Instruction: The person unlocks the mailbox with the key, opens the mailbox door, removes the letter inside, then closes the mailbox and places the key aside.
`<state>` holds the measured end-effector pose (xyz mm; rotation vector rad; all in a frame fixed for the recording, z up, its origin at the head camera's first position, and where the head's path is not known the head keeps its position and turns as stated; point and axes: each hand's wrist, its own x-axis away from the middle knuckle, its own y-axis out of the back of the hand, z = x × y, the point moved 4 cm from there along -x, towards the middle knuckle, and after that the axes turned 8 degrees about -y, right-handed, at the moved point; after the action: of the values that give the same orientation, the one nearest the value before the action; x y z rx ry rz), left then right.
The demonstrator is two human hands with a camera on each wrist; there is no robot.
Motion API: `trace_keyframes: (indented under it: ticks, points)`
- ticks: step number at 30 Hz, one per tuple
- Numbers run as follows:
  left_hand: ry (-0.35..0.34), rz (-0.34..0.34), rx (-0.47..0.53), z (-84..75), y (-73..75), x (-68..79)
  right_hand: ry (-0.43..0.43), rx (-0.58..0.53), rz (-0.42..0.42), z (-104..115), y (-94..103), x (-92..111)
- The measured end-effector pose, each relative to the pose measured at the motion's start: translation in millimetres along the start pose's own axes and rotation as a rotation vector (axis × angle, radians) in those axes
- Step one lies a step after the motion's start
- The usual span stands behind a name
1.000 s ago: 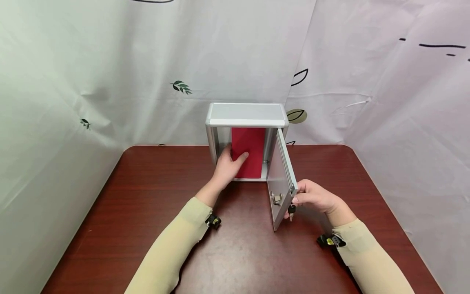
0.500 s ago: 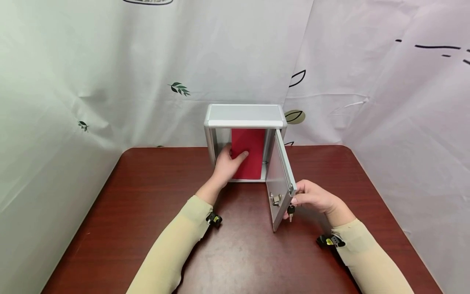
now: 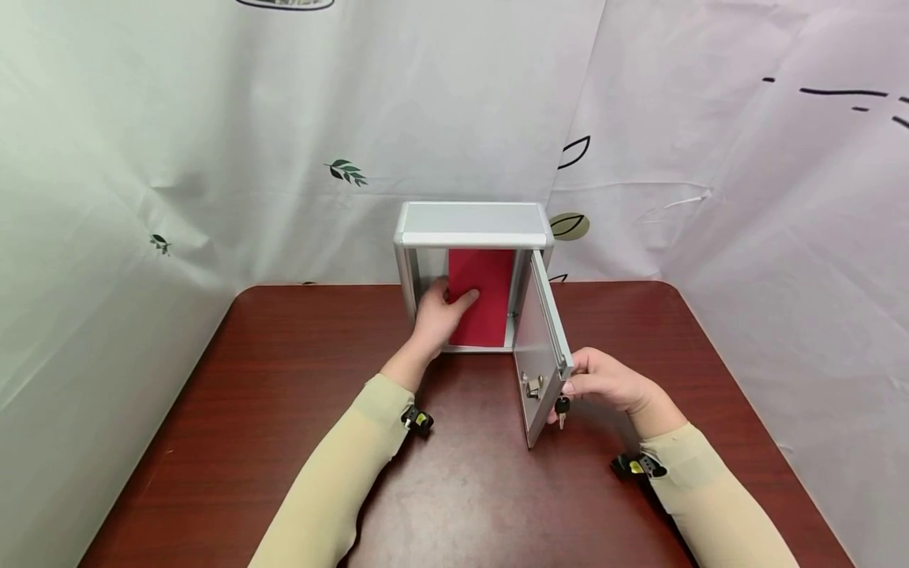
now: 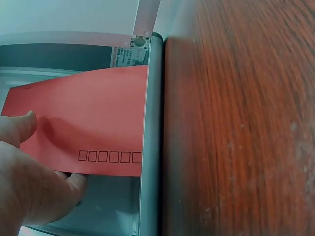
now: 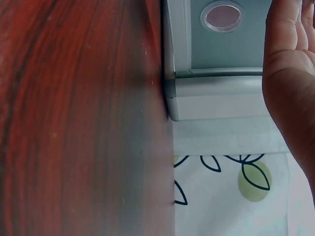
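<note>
A silver metal box [image 3: 474, 223] stands upright on the table with its hinged door [image 3: 536, 347] swung out toward me. Inside it is a red envelope [image 3: 490, 292], its row of small printed squares visible in the left wrist view. My left hand [image 3: 436, 317] reaches into the box and pinches the envelope's left edge, thumb on the front and fingers behind. My right hand [image 3: 607, 380] grips the door's free edge, the thumb beside the lock [image 3: 534, 386]. A key [image 3: 562, 409] with a black head hangs at the door's outer side. In the right wrist view, the right fingertips are out of frame.
The dark red wooden table [image 3: 298, 371] carries the box near its back edge. White printed sheeting [image 3: 284, 142] hangs behind it and along both sides. An oval fitting [image 5: 222, 16] shows on the door's outer face in the right wrist view.
The head view has shifted slightly. Both hands keep their holds, the left on the envelope and the right on the door, with hardly any movement.
</note>
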<state>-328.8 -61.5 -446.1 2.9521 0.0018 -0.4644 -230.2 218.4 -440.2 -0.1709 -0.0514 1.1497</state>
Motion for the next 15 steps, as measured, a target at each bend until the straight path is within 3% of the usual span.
trace_keyframes:
  ticks: [9,15]
  points:
    - [0.022,0.027,0.048,-0.5,-0.5,0.9,-0.001,0.006,-0.006,-0.3,-0.2,0.1]
    - [-0.002,0.028,0.064,0.1,-1.5,0.2,-0.009,0.018,-0.014,-1.0,-0.2,1.0]
